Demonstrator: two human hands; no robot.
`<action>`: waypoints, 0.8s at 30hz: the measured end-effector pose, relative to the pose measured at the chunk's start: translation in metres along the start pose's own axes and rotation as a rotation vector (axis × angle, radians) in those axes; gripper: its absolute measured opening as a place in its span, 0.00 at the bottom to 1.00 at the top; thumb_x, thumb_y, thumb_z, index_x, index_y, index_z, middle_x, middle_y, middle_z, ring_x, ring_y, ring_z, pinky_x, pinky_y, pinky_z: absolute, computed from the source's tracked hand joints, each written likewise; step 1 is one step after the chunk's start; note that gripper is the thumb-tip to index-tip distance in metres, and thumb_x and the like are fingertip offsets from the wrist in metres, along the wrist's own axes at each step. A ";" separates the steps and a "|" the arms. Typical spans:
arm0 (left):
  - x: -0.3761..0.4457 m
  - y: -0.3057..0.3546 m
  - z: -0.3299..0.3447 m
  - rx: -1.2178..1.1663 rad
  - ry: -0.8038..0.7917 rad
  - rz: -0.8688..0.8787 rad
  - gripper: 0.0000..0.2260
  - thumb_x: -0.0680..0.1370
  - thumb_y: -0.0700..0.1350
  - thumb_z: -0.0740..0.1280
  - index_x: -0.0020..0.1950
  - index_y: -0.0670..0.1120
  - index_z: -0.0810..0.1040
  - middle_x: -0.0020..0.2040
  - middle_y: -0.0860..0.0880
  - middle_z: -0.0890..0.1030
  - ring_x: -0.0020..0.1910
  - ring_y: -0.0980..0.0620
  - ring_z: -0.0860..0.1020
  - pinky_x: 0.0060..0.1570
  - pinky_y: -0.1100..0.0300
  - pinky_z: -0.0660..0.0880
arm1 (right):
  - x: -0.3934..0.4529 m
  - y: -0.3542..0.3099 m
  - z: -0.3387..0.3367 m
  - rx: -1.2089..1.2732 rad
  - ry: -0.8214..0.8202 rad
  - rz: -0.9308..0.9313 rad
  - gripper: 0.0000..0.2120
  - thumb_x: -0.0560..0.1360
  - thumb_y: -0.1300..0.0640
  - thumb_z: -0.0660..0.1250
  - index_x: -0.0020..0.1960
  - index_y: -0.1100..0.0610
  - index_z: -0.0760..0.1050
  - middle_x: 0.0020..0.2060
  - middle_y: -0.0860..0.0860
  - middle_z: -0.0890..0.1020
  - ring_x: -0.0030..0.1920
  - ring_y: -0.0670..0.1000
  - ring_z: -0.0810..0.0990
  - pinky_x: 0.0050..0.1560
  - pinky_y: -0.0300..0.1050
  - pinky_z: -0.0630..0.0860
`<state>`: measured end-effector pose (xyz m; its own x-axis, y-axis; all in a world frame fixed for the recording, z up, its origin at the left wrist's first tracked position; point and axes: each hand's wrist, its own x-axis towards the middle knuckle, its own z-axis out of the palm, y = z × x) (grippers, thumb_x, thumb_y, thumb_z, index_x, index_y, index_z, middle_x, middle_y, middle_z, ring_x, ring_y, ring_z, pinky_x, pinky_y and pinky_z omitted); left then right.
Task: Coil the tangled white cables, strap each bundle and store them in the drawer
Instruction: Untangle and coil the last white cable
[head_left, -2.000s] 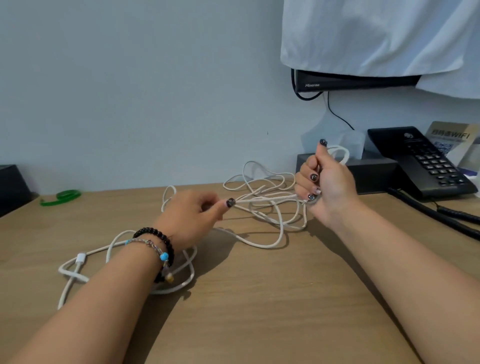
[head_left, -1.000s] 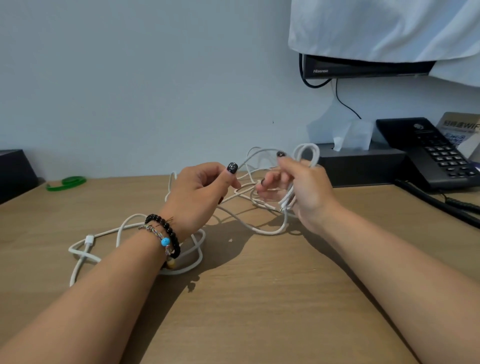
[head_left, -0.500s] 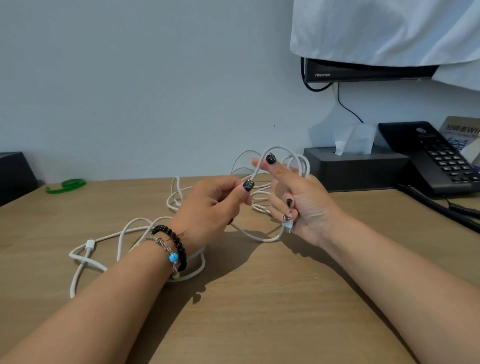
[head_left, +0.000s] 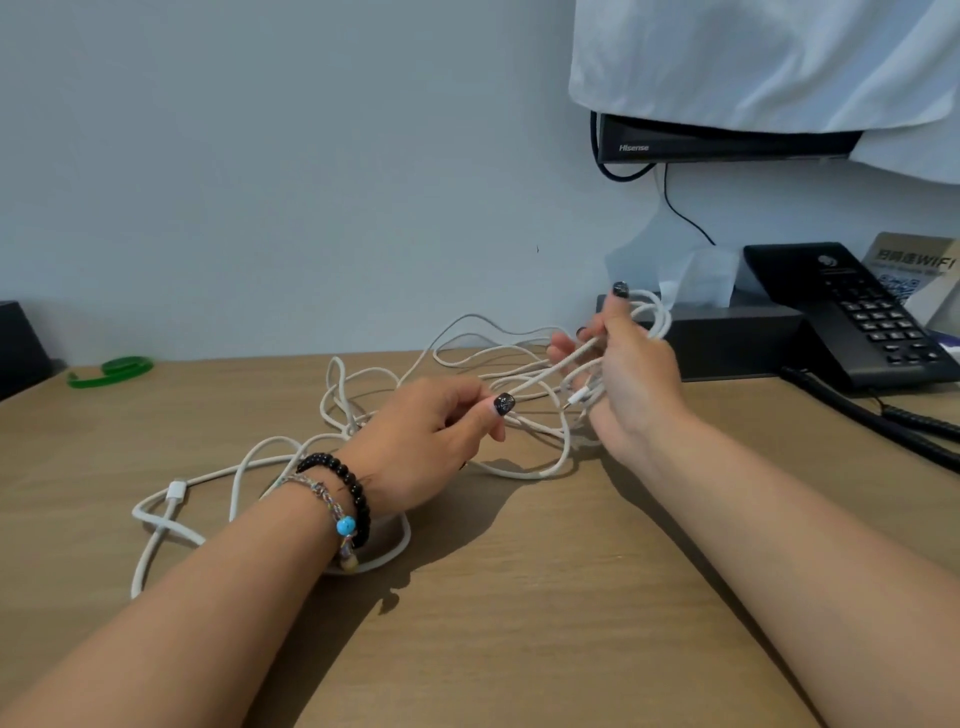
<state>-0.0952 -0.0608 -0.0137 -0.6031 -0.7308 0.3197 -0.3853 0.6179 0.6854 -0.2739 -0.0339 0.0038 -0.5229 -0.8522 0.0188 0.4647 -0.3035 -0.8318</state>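
Observation:
Tangled white cables (head_left: 363, 395) sprawl over the wooden desk (head_left: 519, 597) in loose loops. My right hand (head_left: 628, 384) is raised at the centre right and holds a small coil of cable loops (head_left: 657, 319) round its fingers, with a plug end showing at the palm. My left hand (head_left: 431, 441), with beaded bracelets on the wrist, pinches a taut strand (head_left: 545, 376) that runs up to the right hand. Another white cable with a plug (head_left: 176, 491) lies at the left, partly hidden under my left forearm. A green strap (head_left: 114, 369) lies at the back left.
A black tissue box (head_left: 727, 338) and a black desk phone (head_left: 857, 322) with its coiled cord (head_left: 883, 421) stand at the back right, close behind my right hand. A dark object (head_left: 21, 343) sits at the far left edge. A cloth-covered screen (head_left: 727, 140) hangs above.
My right hand has moved right and up with the coil, its fingers loosened. My left hand has slid back along the strand, which now stretches between the two hands.

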 end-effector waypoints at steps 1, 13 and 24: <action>-0.001 0.000 0.000 0.011 -0.010 -0.010 0.14 0.82 0.49 0.59 0.42 0.48 0.79 0.24 0.57 0.68 0.26 0.58 0.65 0.31 0.62 0.64 | 0.001 -0.004 -0.001 0.137 0.021 0.053 0.14 0.80 0.48 0.62 0.44 0.59 0.73 0.37 0.53 0.81 0.39 0.51 0.86 0.43 0.45 0.82; 0.000 -0.002 -0.006 -0.034 0.209 -0.044 0.13 0.80 0.49 0.64 0.38 0.48 0.81 0.28 0.51 0.68 0.28 0.54 0.63 0.30 0.60 0.62 | -0.003 -0.007 -0.002 -0.023 -0.362 0.091 0.14 0.79 0.48 0.65 0.39 0.56 0.72 0.20 0.46 0.66 0.17 0.44 0.65 0.18 0.35 0.62; 0.000 -0.011 -0.019 -0.041 0.143 -0.056 0.17 0.61 0.58 0.77 0.38 0.46 0.81 0.26 0.51 0.74 0.25 0.57 0.67 0.28 0.63 0.64 | -0.016 0.000 -0.004 -0.855 -0.731 0.137 0.14 0.76 0.51 0.71 0.53 0.61 0.76 0.22 0.51 0.72 0.18 0.47 0.66 0.23 0.38 0.66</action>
<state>-0.0779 -0.0734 -0.0083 -0.4749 -0.7994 0.3681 -0.3851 0.5648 0.7298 -0.2682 -0.0188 0.0014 0.1680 -0.9857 -0.0153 -0.3018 -0.0366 -0.9527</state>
